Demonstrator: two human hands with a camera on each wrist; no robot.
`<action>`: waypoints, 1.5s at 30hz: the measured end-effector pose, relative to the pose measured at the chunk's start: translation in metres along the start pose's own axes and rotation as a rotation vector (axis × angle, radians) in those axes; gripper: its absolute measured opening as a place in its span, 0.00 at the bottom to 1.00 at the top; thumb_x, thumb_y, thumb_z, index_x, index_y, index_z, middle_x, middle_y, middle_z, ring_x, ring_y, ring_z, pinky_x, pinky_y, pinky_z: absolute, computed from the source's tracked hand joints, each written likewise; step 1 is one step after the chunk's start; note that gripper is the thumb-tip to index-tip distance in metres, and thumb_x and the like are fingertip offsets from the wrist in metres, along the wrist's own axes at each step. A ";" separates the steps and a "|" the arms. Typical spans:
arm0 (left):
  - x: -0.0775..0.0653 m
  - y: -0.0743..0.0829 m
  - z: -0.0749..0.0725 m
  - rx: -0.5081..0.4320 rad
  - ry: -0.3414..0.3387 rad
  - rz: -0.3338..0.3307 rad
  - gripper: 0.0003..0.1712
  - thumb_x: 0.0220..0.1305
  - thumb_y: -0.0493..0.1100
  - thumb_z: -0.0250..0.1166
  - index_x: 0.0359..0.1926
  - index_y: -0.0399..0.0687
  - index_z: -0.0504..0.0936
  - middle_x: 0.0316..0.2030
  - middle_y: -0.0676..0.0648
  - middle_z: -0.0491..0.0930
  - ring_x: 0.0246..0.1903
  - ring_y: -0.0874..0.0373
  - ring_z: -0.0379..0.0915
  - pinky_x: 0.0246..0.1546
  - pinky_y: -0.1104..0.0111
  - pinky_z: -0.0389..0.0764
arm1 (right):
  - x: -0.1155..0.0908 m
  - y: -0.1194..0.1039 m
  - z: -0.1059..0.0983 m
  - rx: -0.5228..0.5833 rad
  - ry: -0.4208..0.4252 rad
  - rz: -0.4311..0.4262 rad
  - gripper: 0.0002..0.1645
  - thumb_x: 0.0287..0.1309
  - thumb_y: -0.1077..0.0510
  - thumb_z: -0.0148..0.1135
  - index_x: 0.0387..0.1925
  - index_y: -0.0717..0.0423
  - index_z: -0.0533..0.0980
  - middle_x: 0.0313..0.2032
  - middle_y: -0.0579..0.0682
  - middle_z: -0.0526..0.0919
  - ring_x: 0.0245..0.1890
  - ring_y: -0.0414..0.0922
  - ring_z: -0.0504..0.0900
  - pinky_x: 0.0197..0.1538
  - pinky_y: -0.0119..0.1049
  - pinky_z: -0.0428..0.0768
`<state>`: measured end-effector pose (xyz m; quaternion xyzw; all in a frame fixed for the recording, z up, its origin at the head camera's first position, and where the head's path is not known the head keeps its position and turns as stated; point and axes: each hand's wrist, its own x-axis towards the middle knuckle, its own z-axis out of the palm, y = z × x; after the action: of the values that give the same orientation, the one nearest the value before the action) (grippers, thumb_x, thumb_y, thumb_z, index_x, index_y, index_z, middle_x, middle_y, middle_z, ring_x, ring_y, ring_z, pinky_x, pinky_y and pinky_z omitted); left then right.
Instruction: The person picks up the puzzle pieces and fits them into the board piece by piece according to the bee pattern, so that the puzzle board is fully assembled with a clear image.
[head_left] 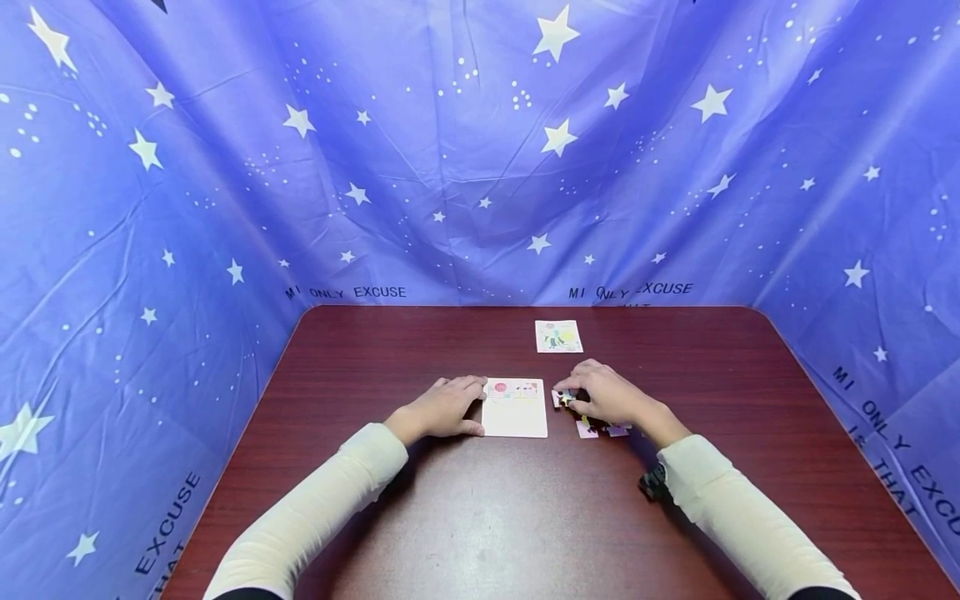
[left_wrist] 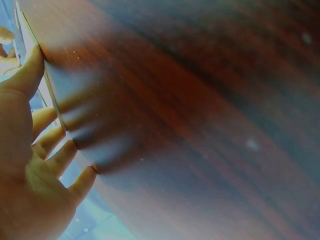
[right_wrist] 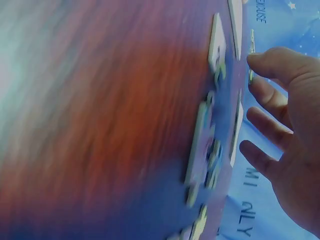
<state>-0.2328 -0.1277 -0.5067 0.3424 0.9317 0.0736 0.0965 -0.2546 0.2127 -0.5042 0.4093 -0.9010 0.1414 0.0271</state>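
On the table lies a flat white puzzle board (head_left: 516,412) with a printed strip along its far side. My left hand (head_left: 446,407) rests at the board's left edge, thumb and fingertips touching there; in the left wrist view its fingers (left_wrist: 62,155) are spread and fairly straight. Just right of the board, my right hand (head_left: 603,393) pinches a puzzle piece (head_left: 564,401) between thumb and index finger. From the right wrist, that piece (right_wrist: 251,55) appears thin and edge-on, raised off the table. Several loose puzzle pieces (head_left: 587,428) lie below this hand, partly hidden by it.
A small printed picture card (head_left: 558,337) lies farther back on the dark red wooden table (head_left: 480,517). Blue star-patterned cloth (head_left: 450,167) hangs behind and at both sides. A black device (head_left: 652,482) sits at the right wrist.
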 end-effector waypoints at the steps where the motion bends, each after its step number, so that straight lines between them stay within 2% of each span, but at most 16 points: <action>1: 0.000 0.000 0.000 0.000 -0.002 0.000 0.38 0.62 0.66 0.67 0.65 0.48 0.74 0.75 0.46 0.65 0.74 0.50 0.61 0.68 0.49 0.69 | 0.002 -0.002 0.000 0.002 -0.002 0.000 0.21 0.54 0.59 0.70 0.51 0.49 0.86 0.35 0.43 0.83 0.45 0.48 0.79 0.52 0.49 0.78; 7: 0.000 0.000 0.000 0.000 -0.003 0.000 0.38 0.62 0.66 0.67 0.64 0.49 0.74 0.75 0.46 0.65 0.75 0.50 0.61 0.67 0.49 0.69 | 0.016 -0.012 0.003 0.003 -0.004 -0.004 0.20 0.55 0.56 0.70 0.51 0.50 0.86 0.36 0.43 0.84 0.45 0.46 0.78 0.50 0.47 0.77; 14: 0.001 0.000 0.001 0.001 0.002 0.004 0.38 0.62 0.66 0.67 0.64 0.48 0.75 0.75 0.46 0.65 0.74 0.49 0.62 0.67 0.48 0.69 | 0.033 -0.028 0.006 -0.009 -0.001 -0.014 0.20 0.54 0.54 0.70 0.51 0.50 0.86 0.31 0.42 0.81 0.41 0.44 0.76 0.45 0.44 0.75; 20: 0.000 0.000 -0.001 0.014 0.004 0.004 0.37 0.62 0.66 0.67 0.64 0.49 0.75 0.75 0.46 0.65 0.74 0.49 0.62 0.66 0.49 0.70 | 0.046 -0.041 0.010 -0.013 -0.014 -0.003 0.21 0.54 0.52 0.72 0.51 0.49 0.86 0.37 0.44 0.86 0.47 0.47 0.79 0.48 0.48 0.78; 23: 0.001 0.000 -0.001 0.012 0.007 0.005 0.37 0.62 0.66 0.67 0.64 0.49 0.75 0.75 0.46 0.66 0.74 0.49 0.63 0.66 0.49 0.71 | 0.052 -0.046 0.013 -0.005 -0.019 0.005 0.20 0.54 0.53 0.72 0.51 0.48 0.86 0.36 0.43 0.86 0.47 0.47 0.79 0.48 0.47 0.77; 27: 0.002 0.000 0.000 0.009 0.005 0.009 0.37 0.62 0.66 0.67 0.64 0.49 0.75 0.74 0.45 0.66 0.74 0.49 0.63 0.66 0.49 0.70 | 0.060 -0.052 0.020 -0.002 -0.043 0.005 0.20 0.54 0.53 0.71 0.51 0.46 0.86 0.30 0.41 0.81 0.45 0.46 0.78 0.46 0.44 0.76; 30: 0.002 0.000 0.001 0.015 0.002 0.011 0.37 0.62 0.66 0.67 0.64 0.49 0.75 0.75 0.45 0.65 0.74 0.49 0.63 0.66 0.49 0.70 | 0.064 -0.055 0.024 -0.018 -0.053 -0.009 0.21 0.55 0.52 0.70 0.52 0.45 0.86 0.27 0.39 0.78 0.47 0.47 0.79 0.46 0.45 0.77; 36: 0.001 -0.001 0.001 0.020 0.009 0.018 0.38 0.62 0.66 0.67 0.64 0.48 0.75 0.74 0.46 0.66 0.73 0.49 0.63 0.65 0.49 0.71 | 0.073 -0.060 0.032 -0.056 -0.025 -0.042 0.18 0.54 0.53 0.70 0.49 0.46 0.87 0.25 0.39 0.75 0.45 0.49 0.80 0.48 0.46 0.80; 40: 0.001 -0.001 0.000 0.016 0.009 0.020 0.38 0.63 0.67 0.66 0.64 0.48 0.75 0.74 0.46 0.66 0.73 0.49 0.64 0.64 0.50 0.72 | 0.075 -0.063 0.035 -0.076 -0.018 -0.056 0.16 0.54 0.53 0.69 0.46 0.46 0.87 0.27 0.42 0.78 0.45 0.50 0.81 0.45 0.45 0.80; 45: 0.000 -0.001 0.000 0.016 0.013 0.021 0.37 0.63 0.67 0.66 0.63 0.48 0.75 0.74 0.45 0.66 0.73 0.49 0.64 0.64 0.50 0.72 | 0.077 -0.065 0.038 -0.082 -0.025 -0.051 0.18 0.55 0.53 0.68 0.49 0.45 0.87 0.32 0.45 0.84 0.47 0.50 0.81 0.44 0.45 0.79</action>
<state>-0.2337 -0.1280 -0.5074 0.3523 0.9292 0.0695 0.0871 -0.2546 0.1049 -0.5130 0.4325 -0.8955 0.0985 0.0360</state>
